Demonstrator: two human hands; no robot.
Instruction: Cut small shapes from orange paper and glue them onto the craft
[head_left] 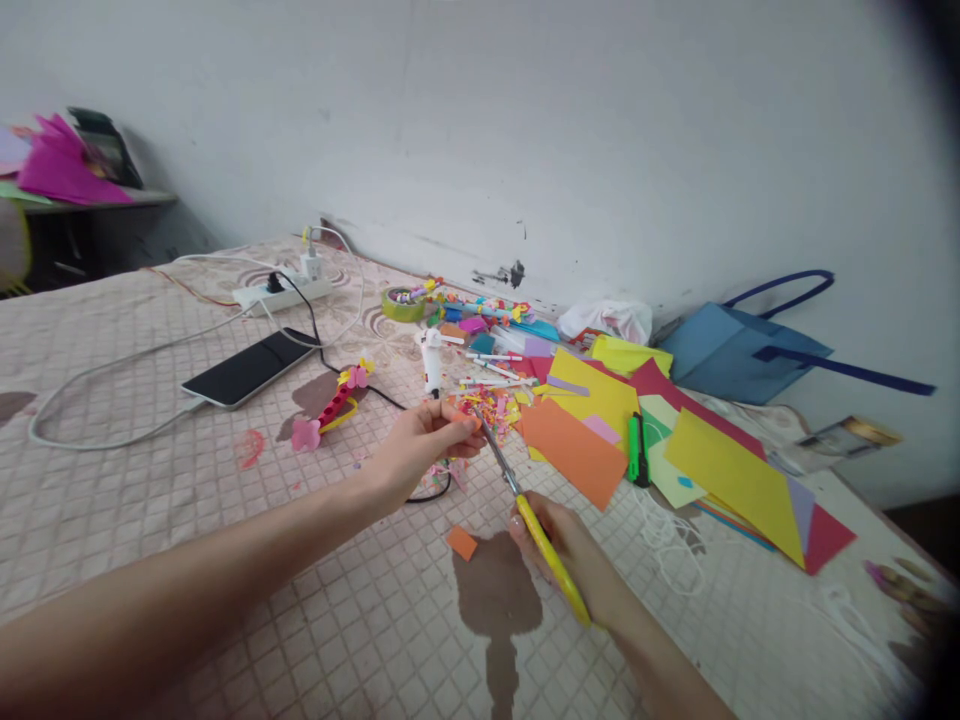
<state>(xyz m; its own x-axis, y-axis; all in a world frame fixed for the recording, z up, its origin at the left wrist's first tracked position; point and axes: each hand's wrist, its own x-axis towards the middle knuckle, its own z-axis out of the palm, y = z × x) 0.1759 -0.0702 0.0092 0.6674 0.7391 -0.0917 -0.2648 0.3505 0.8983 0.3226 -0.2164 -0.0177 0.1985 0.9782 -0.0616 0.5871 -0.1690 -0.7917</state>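
My left hand is closed in a pinch on a small orange paper piece, held above the bed cover. My right hand grips yellow-handled scissors, whose metal blades point up-left and meet the orange piece at my left fingertips. A small orange paper square lies on the cover just below the hands. Paper scraps are heaped right behind the left hand.
Sheets of coloured paper and a green cutter lie to the right. A white glue gun, tape roll, phone, power strip with cables, and a blue bag sit further back by the wall.
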